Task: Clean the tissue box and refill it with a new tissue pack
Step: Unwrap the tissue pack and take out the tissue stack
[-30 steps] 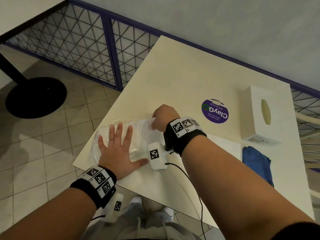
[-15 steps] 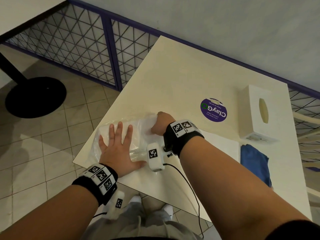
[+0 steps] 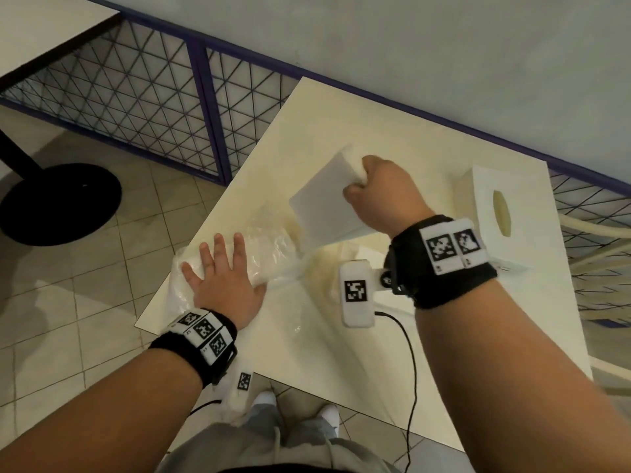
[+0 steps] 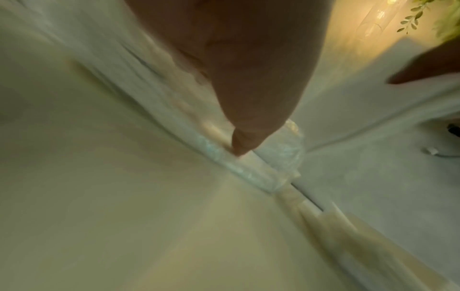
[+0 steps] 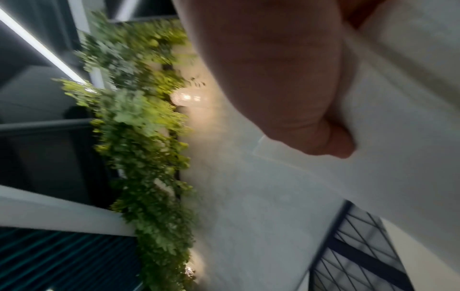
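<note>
My right hand (image 3: 365, 186) grips a white stack of tissues (image 3: 324, 203) by its far end and holds it tilted above the table. The same tissue stack (image 5: 410, 110) fills the right side of the right wrist view, with my curled fingers (image 5: 331, 145) on it. My left hand (image 3: 222, 268) lies flat with straight, spread fingers on the clear plastic wrapper (image 3: 269, 250) at the table's near left corner. The crinkled wrapper (image 4: 283, 155) shows under my palm in the left wrist view. The white tissue box (image 3: 491, 216) stands at the right, its oval slot facing up.
The cream table (image 3: 341, 131) ends close to my left hand, with tiled floor (image 3: 68, 285) below. A purple-framed wire mesh fence (image 3: 153, 107) runs behind the table. A black round table base (image 3: 58, 199) stands on the floor at the left.
My right hand has pulled the tissue stack out of the plastic wrapper and lifted it up and to the right. My left hand stays pressed on the wrapper.
</note>
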Demonstrator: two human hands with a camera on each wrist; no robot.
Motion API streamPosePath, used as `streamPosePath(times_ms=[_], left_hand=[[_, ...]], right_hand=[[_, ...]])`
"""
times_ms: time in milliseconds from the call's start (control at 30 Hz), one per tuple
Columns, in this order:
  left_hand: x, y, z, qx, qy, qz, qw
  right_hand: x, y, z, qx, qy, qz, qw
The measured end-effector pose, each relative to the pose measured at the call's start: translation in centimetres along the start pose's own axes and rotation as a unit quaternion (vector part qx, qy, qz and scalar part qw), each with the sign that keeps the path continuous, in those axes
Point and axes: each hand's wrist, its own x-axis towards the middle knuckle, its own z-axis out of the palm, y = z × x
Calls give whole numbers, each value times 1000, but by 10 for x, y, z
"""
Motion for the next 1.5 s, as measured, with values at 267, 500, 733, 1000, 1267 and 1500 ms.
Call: streamPosePath(times_ms=[267, 500, 733, 1000, 1267, 1500], left_hand=[[-8, 58, -33, -583, -39, 145, 799], [-30, 89, -34, -770, -345, 53, 534], [-51, 97, -7, -568, -165, 171, 788], [-69, 97, 28, -516, -114, 138, 838], [-69, 99, 47, -485, -91, 101, 864], [-50, 123, 14, -418, -58, 138, 896]], right_hand=[[-79, 50, -54, 95, 23, -9, 995], [-121, 111, -26, 436, -16, 109, 893], [-168, 172, 43, 417, 30, 185, 889], [-193, 196, 96, 445, 81, 221, 864], [-193, 203, 112, 379, 90, 231, 891], [-167, 214, 80, 378, 100, 247, 887]])
